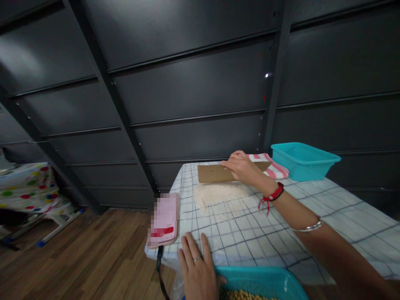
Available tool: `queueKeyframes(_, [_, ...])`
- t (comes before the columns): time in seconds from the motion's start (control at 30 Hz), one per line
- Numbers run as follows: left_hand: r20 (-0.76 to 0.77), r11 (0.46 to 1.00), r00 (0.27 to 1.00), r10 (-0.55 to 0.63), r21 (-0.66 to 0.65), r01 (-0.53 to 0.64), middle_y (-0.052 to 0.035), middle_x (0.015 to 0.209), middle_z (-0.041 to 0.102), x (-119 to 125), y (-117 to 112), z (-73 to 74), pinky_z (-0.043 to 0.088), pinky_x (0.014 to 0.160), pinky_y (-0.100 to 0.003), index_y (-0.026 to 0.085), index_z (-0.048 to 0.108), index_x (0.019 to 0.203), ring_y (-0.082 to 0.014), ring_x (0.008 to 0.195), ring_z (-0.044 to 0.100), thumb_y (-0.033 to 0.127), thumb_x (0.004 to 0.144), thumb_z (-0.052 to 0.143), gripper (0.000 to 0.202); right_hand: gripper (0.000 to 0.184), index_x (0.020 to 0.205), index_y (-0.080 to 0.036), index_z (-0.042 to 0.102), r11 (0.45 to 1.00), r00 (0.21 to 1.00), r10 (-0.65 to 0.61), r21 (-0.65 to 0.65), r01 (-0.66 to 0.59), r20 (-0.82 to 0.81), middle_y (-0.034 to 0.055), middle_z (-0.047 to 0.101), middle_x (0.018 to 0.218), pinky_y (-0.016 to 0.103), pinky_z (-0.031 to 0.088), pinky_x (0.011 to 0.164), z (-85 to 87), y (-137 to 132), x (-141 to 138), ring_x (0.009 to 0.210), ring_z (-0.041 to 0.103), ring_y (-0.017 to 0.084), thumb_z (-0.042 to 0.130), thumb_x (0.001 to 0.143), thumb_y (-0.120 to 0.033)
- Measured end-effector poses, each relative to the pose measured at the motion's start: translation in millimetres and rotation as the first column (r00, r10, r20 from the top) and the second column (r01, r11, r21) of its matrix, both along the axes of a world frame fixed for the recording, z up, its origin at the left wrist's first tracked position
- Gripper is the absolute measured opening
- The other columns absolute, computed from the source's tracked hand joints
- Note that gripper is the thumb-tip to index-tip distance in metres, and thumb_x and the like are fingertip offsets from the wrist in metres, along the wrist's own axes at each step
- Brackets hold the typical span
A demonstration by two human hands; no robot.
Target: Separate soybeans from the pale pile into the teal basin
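Observation:
My right hand point(245, 167) grips the top edge of a long strip of brown cardboard point(214, 173), which stands on its edge across the table. Just on the near side of the cardboard lies a spread of pale, fine grains point(221, 198), rice-like in look. My left hand point(198, 264) rests with fingers stretched out at the front edge of the table, its thumb by the rim of a teal basin point(259, 273). Yellowish grains or beans point(240, 295) fill the bottom of that basin, which is cut off by the lower frame edge.
A checked cloth point(265, 225) covers the table. On its left edge lies a pink phone-like item point(164, 221), partly blurred out, with a black strap point(160, 266) hanging down. A second teal basin point(308, 162) and a pink-striped cloth point(276, 168) are at the back right, before a dark panelled wall point(200, 91).

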State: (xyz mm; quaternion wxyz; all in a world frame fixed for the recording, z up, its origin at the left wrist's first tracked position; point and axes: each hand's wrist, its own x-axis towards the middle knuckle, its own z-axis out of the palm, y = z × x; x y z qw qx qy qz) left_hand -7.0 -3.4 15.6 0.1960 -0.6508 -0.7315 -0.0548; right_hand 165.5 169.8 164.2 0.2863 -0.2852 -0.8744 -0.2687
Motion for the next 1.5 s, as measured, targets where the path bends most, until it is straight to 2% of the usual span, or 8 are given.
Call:
queueKeyframes(0.17, [0.044, 1.000, 0.999, -0.019, -0.006, 0.019, -0.0242, 0.130, 0.044, -0.8, 0.1, -1.1, 0.032, 0.099, -0.052, 0.015, 0.045, 0.123, -0.0387, 0.122, 0.036, 0.037, 0.051, 0.074, 0.081, 0.017, 0.086, -0.018, 0.061, 0.997, 0.998, 0.061, -0.038, -0.060, 0.032, 0.0026, 0.059, 0.070, 0.030, 0.033, 0.074, 12.5, -13.0, 2.2, 0.070, 0.047, 0.015, 0.045, 0.082, -0.013])
queueKeyframes(0.3, [0.097, 0.999, 0.995, -0.027, -0.019, 0.029, -0.0260, 0.131, 0.042, -0.8, 0.4, -2.7, 0.031, 0.099, -0.054, 0.013, 0.044, 0.124, -0.0402, 0.122, 0.034, 0.039, 0.048, 0.075, 0.086, 0.019, 0.087, -0.016, 0.061, 0.992, 0.991, 0.112, -0.069, -0.108, 0.072, 0.0044, 0.059, 0.071, 0.030, 0.034, 0.072, 7.6, -18.6, -0.2, 0.072, 0.047, 0.016, 0.043, 0.082, -0.012])
queueKeyframes(0.53, [0.028, 1.000, 1.000, 0.002, -0.006, -0.002, -0.0232, 0.130, 0.044, 0.9, 1.2, -3.6, 0.032, 0.099, -0.051, 0.016, 0.046, 0.122, -0.0375, 0.122, 0.036, 0.036, 0.049, 0.073, 0.081, 0.023, 0.086, -0.014, 0.061, 0.995, 0.996, 0.068, -0.076, -0.064, 0.054, 0.0050, 0.056, 0.067, 0.028, 0.035, 0.070, 4.2, 4.6, -4.0, 0.071, 0.045, 0.016, 0.040, 0.080, -0.009])
queueKeyframes(0.83, [0.062, 1.000, 0.998, -0.014, -0.016, 0.015, -0.0225, 0.131, 0.043, -0.5, 1.6, -5.8, 0.031, 0.099, -0.054, 0.018, 0.044, 0.124, -0.0386, 0.123, 0.034, 0.040, 0.050, 0.072, 0.082, 0.021, 0.082, -0.015, 0.062, 0.995, 0.999, -0.004, -0.099, 0.008, 0.044, 0.0048, 0.056, 0.066, 0.028, 0.034, 0.068, 9.9, 23.8, -13.8, 0.067, 0.045, 0.016, 0.043, 0.077, -0.006])
queueKeyframes(1.03, [0.069, 0.999, 0.997, 0.031, -0.021, -0.030, -0.0236, 0.132, 0.041, 2.7, 3.5, -9.6, 0.029, 0.101, -0.054, 0.018, 0.044, 0.124, -0.0380, 0.123, 0.034, 0.043, 0.054, 0.070, 0.079, 0.021, 0.091, -0.017, 0.061, 0.994, 0.999, 0.018, -0.105, -0.014, 0.039, 0.0045, 0.058, 0.071, 0.030, 0.035, 0.069, 33.5, -16.7, -11.1, 0.069, 0.047, 0.017, 0.043, 0.081, -0.014])
queueKeyframes(1.2, [0.118, 0.997, 0.993, 0.022, -0.080, -0.012, -0.0257, 0.134, 0.037, 4.7, 2.1, -3.8, 0.028, 0.101, -0.053, 0.016, 0.040, 0.126, -0.0386, 0.125, 0.031, 0.049, 0.047, 0.073, 0.092, 0.021, 0.086, -0.017, 0.062, 0.974, 0.991, 0.097, -0.214, -0.075, 0.092, 0.0052, 0.059, 0.072, 0.029, 0.037, 0.066, 22.8, -60.0, -22.0, 0.069, 0.049, 0.017, 0.041, 0.084, -0.017])
queueKeyframes(1.33, [0.117, 0.997, 0.993, 0.017, -0.080, -0.008, -0.0241, 0.135, 0.037, 4.5, 1.4, -3.5, 0.027, 0.102, -0.055, 0.017, 0.039, 0.127, -0.0382, 0.126, 0.029, 0.049, 0.049, 0.072, 0.091, 0.020, 0.084, -0.017, 0.062, 0.975, 0.988, 0.082, -0.214, -0.053, 0.132, 0.0053, 0.058, 0.068, 0.030, 0.037, 0.066, 13.1, -60.7, -28.7, 0.067, 0.049, 0.017, 0.043, 0.081, -0.014])
queueKeyframes(1.5, [0.128, 0.998, 0.992, 0.004, -0.069, 0.004, -0.0272, 0.135, 0.034, 3.5, 1.9, -6.6, 0.026, 0.102, -0.054, 0.015, 0.040, 0.126, -0.0394, 0.126, 0.027, 0.046, 0.048, 0.074, 0.092, 0.021, 0.083, -0.018, 0.062, 0.977, 0.987, 0.089, -0.202, -0.061, 0.133, 0.0053, 0.060, 0.072, 0.031, 0.037, 0.067, 27.1, -62.1, -20.7, 0.069, 0.051, 0.017, 0.041, 0.082, -0.016])
